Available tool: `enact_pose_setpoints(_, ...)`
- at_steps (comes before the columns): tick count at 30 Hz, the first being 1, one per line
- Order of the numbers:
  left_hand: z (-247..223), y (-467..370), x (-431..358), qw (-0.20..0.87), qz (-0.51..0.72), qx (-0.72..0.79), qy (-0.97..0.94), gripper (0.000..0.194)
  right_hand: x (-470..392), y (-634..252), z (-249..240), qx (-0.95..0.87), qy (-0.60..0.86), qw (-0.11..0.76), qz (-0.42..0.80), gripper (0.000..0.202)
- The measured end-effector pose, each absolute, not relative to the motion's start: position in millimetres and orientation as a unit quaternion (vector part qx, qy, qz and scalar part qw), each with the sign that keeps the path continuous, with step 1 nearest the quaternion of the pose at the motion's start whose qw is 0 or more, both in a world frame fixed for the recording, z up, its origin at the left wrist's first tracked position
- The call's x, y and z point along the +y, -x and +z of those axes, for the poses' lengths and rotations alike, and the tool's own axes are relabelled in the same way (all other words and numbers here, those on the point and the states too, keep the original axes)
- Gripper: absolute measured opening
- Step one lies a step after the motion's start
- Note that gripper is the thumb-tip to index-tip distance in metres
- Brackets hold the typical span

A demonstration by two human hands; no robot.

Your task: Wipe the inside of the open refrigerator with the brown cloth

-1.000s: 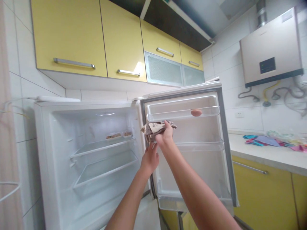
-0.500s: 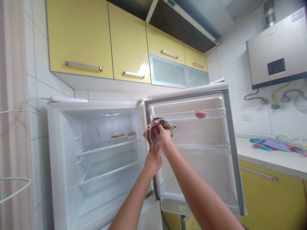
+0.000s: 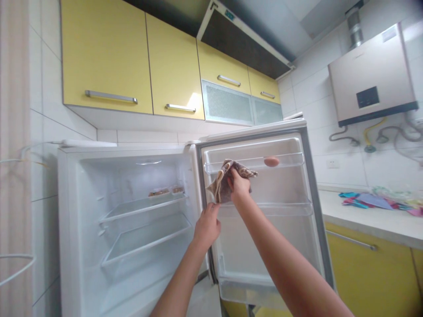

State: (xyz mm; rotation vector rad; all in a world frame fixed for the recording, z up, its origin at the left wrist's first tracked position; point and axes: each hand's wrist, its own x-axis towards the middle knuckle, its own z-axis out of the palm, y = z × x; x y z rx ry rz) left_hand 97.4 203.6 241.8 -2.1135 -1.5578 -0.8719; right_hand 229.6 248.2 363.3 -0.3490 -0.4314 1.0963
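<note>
Brown-and-cream patterned cloth [image 3: 224,187] is gripped by the fingers of the right hand [image 3: 240,185] before the open white refrigerator door [image 3: 280,187]; whether it is gripped by the left hand [image 3: 208,226], just below, cannot be told.

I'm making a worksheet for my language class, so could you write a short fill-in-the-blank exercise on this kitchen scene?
1. The hand placed higher, holding the cloth, is the person's ____ one.
2. The fridge door stands ____.
3. An egg sits in the door's ____ rack.
4. The cabinets above the fridge are ____.

Missing words: right; open; top; yellow.
</note>
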Motion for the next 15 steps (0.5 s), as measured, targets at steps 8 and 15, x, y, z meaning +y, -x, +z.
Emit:
enact_pose_setpoints(8, 242, -98, 204, 0.157, -0.316, -0.559, 0.750, 0.063, 256, -332, 354, -0.180, 0.183, 0.885, 0.389, 0.029)
enact_pose_setpoints(15, 242, -101, 206, 0.155, -0.320, -0.554, 0.753, 0.063, 276, -395, 332, -0.208, 0.266, 0.932, 0.132, 0.048)
